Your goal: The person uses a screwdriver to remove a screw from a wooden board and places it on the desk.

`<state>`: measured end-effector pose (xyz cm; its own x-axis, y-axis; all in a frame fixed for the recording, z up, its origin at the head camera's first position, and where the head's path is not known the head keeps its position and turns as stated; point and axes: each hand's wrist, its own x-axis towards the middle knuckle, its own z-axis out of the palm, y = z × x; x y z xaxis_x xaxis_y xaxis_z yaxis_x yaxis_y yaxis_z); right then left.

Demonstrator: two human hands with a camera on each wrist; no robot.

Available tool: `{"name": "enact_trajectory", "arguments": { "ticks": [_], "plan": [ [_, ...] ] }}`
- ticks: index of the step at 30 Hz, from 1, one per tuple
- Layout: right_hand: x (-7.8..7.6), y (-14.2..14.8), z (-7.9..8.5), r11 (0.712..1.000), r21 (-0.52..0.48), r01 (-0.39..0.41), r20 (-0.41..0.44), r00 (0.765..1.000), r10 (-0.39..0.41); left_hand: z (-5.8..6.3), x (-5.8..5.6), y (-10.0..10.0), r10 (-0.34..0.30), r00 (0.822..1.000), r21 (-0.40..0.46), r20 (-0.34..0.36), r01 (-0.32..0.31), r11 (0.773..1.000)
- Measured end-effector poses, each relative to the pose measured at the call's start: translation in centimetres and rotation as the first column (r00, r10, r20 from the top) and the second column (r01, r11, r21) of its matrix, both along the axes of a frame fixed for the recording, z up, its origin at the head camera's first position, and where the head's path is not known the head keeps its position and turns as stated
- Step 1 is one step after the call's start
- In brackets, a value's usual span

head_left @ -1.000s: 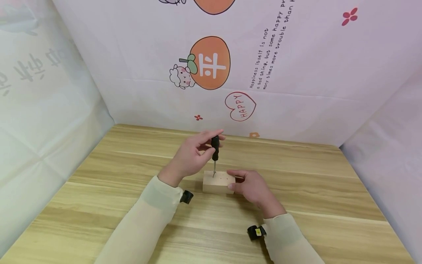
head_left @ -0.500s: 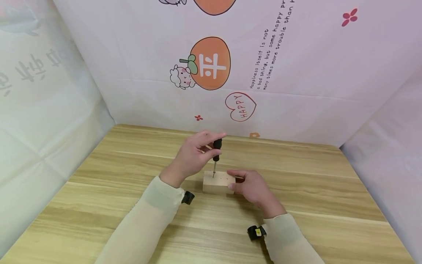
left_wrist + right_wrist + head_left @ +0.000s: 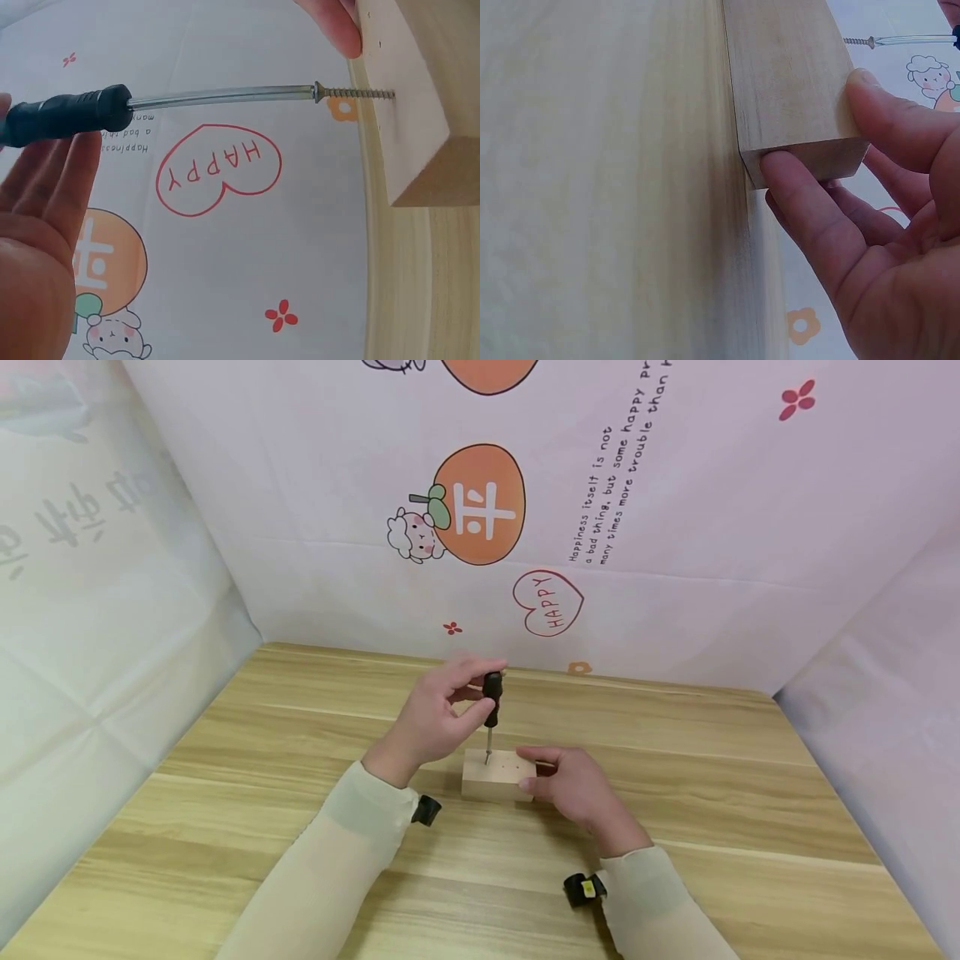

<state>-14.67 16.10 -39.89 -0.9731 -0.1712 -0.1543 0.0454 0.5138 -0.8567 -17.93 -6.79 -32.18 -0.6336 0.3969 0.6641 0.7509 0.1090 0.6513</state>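
My left hand (image 3: 435, 714) holds the black handle of a screwdriver (image 3: 491, 697), thumb against its near side and a finger at its top end. The screwdriver stands nearly upright. In the left wrist view its steel shaft meets the head of a screw (image 3: 356, 94), whose tip is in the face of a pale wooden block (image 3: 420, 157). Much of the thread shows outside the wood. My right hand (image 3: 577, 789) grips the block's right end, as the right wrist view shows, with thumb (image 3: 892, 112) and fingers on different faces. Small holes mark the block's top.
The block rests on a wood-grain table (image 3: 675, 760). A white printed sheet (image 3: 337, 485) rises behind the table's far edge, with more white sheeting at both sides. Black wrist cameras sit by both sleeves, one near the left cuff (image 3: 371, 806).
My left thumb has rolled forward across the screwdriver handle and back, and the handle's top has swayed slightly. My right hand and the block have stayed put.
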Motion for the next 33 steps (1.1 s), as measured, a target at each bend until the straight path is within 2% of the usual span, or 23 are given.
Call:
{"name": "enact_trajectory", "arguments": {
  "ticks": [2,8,16,23,33],
  "plan": [
    [0.02,0.02,0.03,1.0,0.0,0.0,-0.002,1.0,0.0,-0.02,0.02,-0.01,-0.014,1.0,0.006,0.007,0.014,1.0],
    [0.01,0.13,-0.09,1.0,0.008,-0.007,-0.009,1.0,0.007,-0.07,0.02,-0.01,0.039,0.999,0.013,0.001,-0.039,0.999],
    [-0.1,0.06,-0.19,1.0,0.007,0.001,0.005,1.0,-0.001,-0.22,-0.12,-0.05,-0.016,0.999,0.011,-0.03,0.017,1.0],
    [-0.11,0.06,-0.21,1.0,0.008,-0.001,0.002,1.0,0.001,-0.07,-0.04,-0.06,0.031,0.999,-0.004,-0.03,-0.031,0.999],
    [0.0,0.02,0.03,1.0,-0.01,0.001,0.004,1.0,-0.001,-0.07,-0.12,-0.27,0.004,1.0,0.007,-0.022,-0.004,1.0]
  ]
}}
